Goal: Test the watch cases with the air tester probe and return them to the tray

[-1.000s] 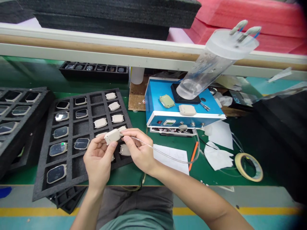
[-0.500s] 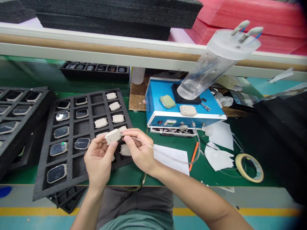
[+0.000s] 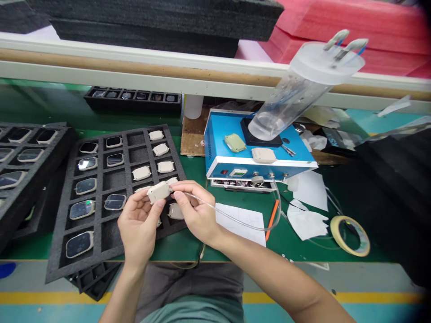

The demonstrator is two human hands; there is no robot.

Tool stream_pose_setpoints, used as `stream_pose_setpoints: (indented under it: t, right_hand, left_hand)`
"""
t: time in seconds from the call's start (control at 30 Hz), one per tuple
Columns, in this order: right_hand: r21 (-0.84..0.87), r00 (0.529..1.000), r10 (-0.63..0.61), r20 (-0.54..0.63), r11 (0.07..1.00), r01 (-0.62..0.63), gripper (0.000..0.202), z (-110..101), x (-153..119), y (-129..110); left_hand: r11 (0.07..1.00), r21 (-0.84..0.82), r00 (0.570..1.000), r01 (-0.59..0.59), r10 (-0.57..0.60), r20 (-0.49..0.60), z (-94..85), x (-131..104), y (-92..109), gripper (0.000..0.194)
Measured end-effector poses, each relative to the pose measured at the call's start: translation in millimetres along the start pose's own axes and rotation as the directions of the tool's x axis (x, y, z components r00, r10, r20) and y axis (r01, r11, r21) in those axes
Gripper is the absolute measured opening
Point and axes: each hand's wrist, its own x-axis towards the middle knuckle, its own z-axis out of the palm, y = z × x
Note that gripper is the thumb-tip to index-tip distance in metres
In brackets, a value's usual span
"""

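Note:
Over the lower right of a black foam tray (image 3: 97, 179), my left hand (image 3: 139, 222) grips a beige watch case (image 3: 159, 192) between thumb and fingers. My right hand (image 3: 198, 211) pinches the end of a clear thin tube (image 3: 232, 218) against the case's right side; its tip is hidden by the fingers. The tube curves back to the front of a blue machine (image 3: 222, 134). Beige cases and dark-screened watches lie in the tray's compartments. On the machine rest a green case (image 3: 235, 142) and another beige case (image 3: 264, 155).
A clear cylinder (image 3: 289, 94) stands tilted on the machine. To the right are white paper pieces (image 3: 305, 220), an orange stick (image 3: 272, 220) and a tape roll (image 3: 350, 235). A second watch tray (image 3: 50, 157) is at the left; a shelf rail (image 3: 134, 74) crosses behind.

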Motion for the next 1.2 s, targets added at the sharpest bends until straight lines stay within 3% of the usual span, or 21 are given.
stream_pose_setpoints:
  t: [0.43,0.57,0.63,0.7,0.77,0.83,0.9,0.97,1.07,1.2]
  right_hand:
    - [-0.002,1.0,-0.016,-0.006,1.0,0.016,0.012,0.1,0.5,-0.2]
    - [-0.004,1.0,-0.021,-0.005,1.0,0.021,0.011,-0.8,-3.0,-1.7]
    - [-0.011,1.0,-0.017,-0.017,1.0,0.017,0.011,-2.1,-6.3,-1.9]
    - [-0.01,1.0,-0.01,-0.03,1.0,0.009,0.011,-3.5,-9.3,-1.1]
    - [-0.005,0.999,-0.001,-0.032,1.0,0.001,0.011,-4.1,-11.4,0.3]
    - [-0.007,1.0,0.006,-0.028,1.0,-0.006,0.012,-3.7,-12.4,1.5]
    - [-0.019,0.999,0.01,-0.031,1.0,-0.011,0.013,-2.7,-12.4,2.1]
    - [-0.026,0.999,0.016,-0.035,1.0,-0.016,0.014,-1.6,-11.7,2.1]
    - [-0.016,0.999,0.017,-0.028,1.0,-0.017,0.013,-0.9,-10.6,1.8]
    - [-0.015,1.0,0.017,-0.019,1.0,-0.018,0.011,-2.3,-11.0,2.4]
  left_hand:
    - [1.0,0.009,1.0,0.017,-0.017,0.0,0.4,-0.4,-1.4,0.039]
    - [0.999,0.021,0.999,0.035,-0.035,0.022,-1.7,-4.0,8.3,0.047]
    - [0.995,0.084,0.995,0.046,-0.054,0.085,-4.6,4.3,19.7,0.054]
    - [0.979,0.203,0.986,-0.004,-0.029,0.161,-9.1,27.5,31.4,0.051]
    - [0.916,0.37,0.971,-0.154,0.071,0.227,-15.4,65.2,38.2,0.041]
    - [0.752,0.592,0.948,-0.29,0.14,0.287,-21.9,108.1,36.9,0.039]
    - [0.504,0.786,0.928,-0.358,0.1,0.359,-26.1,143.7,28.5,0.036]
    - [0.39,0.84,0.922,-0.377,0.075,0.379,-28.7,163.5,18.0,0.028]
    - [0.31,0.873,0.926,-0.375,0.092,0.365,-37.6,164.4,10.8,0.029]
    - [0.211,0.879,0.904,-0.428,0.112,0.413,-67.0,134.9,30.8,0.042]
